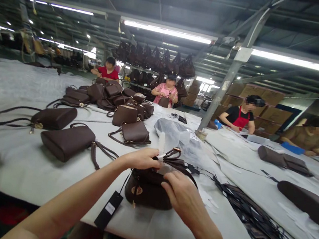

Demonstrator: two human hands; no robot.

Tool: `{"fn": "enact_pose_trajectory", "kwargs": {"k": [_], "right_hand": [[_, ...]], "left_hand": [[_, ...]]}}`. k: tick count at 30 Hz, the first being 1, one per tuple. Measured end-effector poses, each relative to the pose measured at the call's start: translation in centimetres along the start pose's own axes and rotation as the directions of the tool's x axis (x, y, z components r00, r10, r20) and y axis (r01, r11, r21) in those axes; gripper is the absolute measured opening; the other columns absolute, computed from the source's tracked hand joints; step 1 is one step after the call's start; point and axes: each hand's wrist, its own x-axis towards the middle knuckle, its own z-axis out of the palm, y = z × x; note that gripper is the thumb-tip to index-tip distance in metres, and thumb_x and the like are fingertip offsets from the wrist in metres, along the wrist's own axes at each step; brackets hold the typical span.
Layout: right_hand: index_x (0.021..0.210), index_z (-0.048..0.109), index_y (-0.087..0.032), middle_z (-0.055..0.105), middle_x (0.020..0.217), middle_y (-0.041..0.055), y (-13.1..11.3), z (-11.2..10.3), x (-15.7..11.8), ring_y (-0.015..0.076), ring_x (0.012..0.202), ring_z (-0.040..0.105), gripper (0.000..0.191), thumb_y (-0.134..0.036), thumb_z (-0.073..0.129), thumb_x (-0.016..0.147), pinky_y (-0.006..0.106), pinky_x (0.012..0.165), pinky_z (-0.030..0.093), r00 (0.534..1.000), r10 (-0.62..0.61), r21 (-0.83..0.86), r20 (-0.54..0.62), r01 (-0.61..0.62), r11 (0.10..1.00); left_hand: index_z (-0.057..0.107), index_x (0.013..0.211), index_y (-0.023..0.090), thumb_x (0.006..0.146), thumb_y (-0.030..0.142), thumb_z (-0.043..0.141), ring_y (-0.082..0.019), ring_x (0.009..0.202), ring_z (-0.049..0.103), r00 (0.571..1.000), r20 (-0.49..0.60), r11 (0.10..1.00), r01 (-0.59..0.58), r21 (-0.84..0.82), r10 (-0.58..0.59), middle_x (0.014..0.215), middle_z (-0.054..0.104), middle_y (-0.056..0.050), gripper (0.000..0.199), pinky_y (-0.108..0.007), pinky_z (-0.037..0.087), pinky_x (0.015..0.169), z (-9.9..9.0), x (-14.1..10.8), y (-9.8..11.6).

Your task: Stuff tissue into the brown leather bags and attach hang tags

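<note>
Dark-brown handbag [150, 195]: upright on the white-covered table [10, 164], between the two hands, a round gold-toned emblem [137, 190] on its front.
Left hand [141, 158]: at the handbag's top, fingers bent beside a white strip [162, 142]; whether this grip holds the strip cannot be told.
Right hand [181, 187]: touching the handbag's right upper edge, fingers bent; whether this grip is closed on it cannot be told.
Black tag [108, 210]: just left of the handbag, with a white label.
Clear plastic [175, 134]: just beyond the handbag.
Dark straps [252, 219]: heaped right of the handbag.
Brown bags [68, 141]: left of and beyond the handbag.
Person in pink [165, 90]: well beyond the handbag.
</note>
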Motion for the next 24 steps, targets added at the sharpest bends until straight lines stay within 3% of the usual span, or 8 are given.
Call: {"fn": "enact_pose_trajectory", "kwargs": {"k": [3,6,8,10,13,16,20,24], "right_hand": [[0.097,0.065,-0.023,0.070,0.094,0.0084,0.6,-2.4,0.4,0.0228,0.084,0.066,0.020,-0.028,0.045,0.096,0.033,0.073,0.050,0.990,-0.126,-0.004,-0.063,0.126,0.992],[0.124,0.059,-0.022,0.059,0.129,0.0135,0.8,-2.3,1.9,0.0300,0.122,0.053,0.034,-0.018,0.048,0.093,0.044,0.100,0.043,0.924,-0.331,-0.221,-0.189,0.289,0.932],[0.137,0.048,-0.022,0.050,0.142,0.0147,1.2,-1.3,3.2,0.0314,0.129,0.046,0.049,-0.010,0.047,0.090,0.049,0.104,0.039,0.886,-0.440,-0.321,-0.146,0.378,0.868],[0.142,0.042,-0.020,0.056,0.133,0.0165,1.9,-0.4,4.5,0.0300,0.117,0.056,0.055,-0.006,0.045,0.090,0.046,0.096,0.044,0.889,-0.453,-0.348,-0.058,0.407,0.844],[0.138,0.043,-0.013,0.070,0.102,0.0131,3.2,-0.7,6.4,0.0257,0.088,0.065,0.048,-0.011,0.046,0.091,0.036,0.077,0.048,0.937,-0.337,-0.272,0.096,0.350,0.896],[0.113,0.057,-0.015,0.069,0.087,0.0082,4.0,-2.5,8.0,0.0225,0.079,0.064,0.023,-0.023,0.049,0.093,0.030,0.066,0.043,0.919,-0.234,-0.076,0.317,0.271,0.960],[0.085,0.057,-0.020,0.065,0.079,0.0026,4.9,-3.7,9.1,0.0165,0.074,0.057,0.008,-0.023,0.051,0.089,0.025,0.063,0.037,0.813,-0.221,0.161,0.539,0.158,0.974],[0.095,0.059,-0.020,0.065,0.086,0.0024,6.5,-3.8,9.9,0.0167,0.081,0.056,0.012,-0.023,0.049,0.089,0.025,0.071,0.040,0.799,-0.199,0.315,0.568,0.012,0.949]], "left_hand": [[0.068,0.088,0.016,0.080,0.024,0.061,-0.017,0.080,0.058,0.998,-0.010,0.993,-0.065,0.096,0.066,0.085,0.068,0.001,0.013,-0.022,0.043,0.072,0.3,0.2,-0.1],[0.069,0.092,0.015,0.081,0.022,0.062,-0.016,0.081,0.058,0.992,0.068,0.986,-0.115,0.117,0.107,0.087,0.069,0.001,0.015,-0.021,0.044,0.074,0.5,0.7,-0.1],[0.069,0.093,0.013,0.078,0.018,0.065,-0.014,0.081,0.058,0.987,0.094,0.980,-0.142,0.138,0.130,0.088,0.069,0.001,0.016,-0.020,0.045,0.074,0.3,1.2,-0.1],[0.068,0.091,0.012,0.078,0.017,0.066,-0.014,0.080,0.058,0.987,0.109,0.974,-0.140,0.179,0.122,0.087,0.068,0.000,0.014,-0.020,0.046,0.073,0.0,1.3,0.2],[0.067,0.090,0.013,0.083,0.027,0.065,-0.016,0.082,0.059,0.989,-0.087,0.919,-0.078,0.385,0.120,0.090,0.066,-0.003,0.016,-0.023,0.047,0.074,-0.3,0.5,1.1],[0.064,0.091,0.014,0.093,0.029,0.051,-0.018,0.088,0.059,0.864,-0.417,0.797,0.030,0.604,0.283,0.093,0.064,-0.007,0.020,-0.027,0.047,0.076,1.2,-1.8,2.1],[0.061,0.078,0.015,0.095,0.019,0.041,-0.016,0.075,0.056,0.797,-0.293,0.619,-0.124,0.775,0.528,0.078,0.062,-0.005,0.027,-0.028,0.046,0.070,5.3,-4.7,2.5],[0.063,0.091,0.014,0.094,0.012,0.040,-0.018,0.080,0.057,0.724,-0.321,0.566,-0.115,0.816,0.611,0.087,0.066,-0.007,0.024,-0.032,0.047,0.077,8.7,-5.1,2.2]]}}
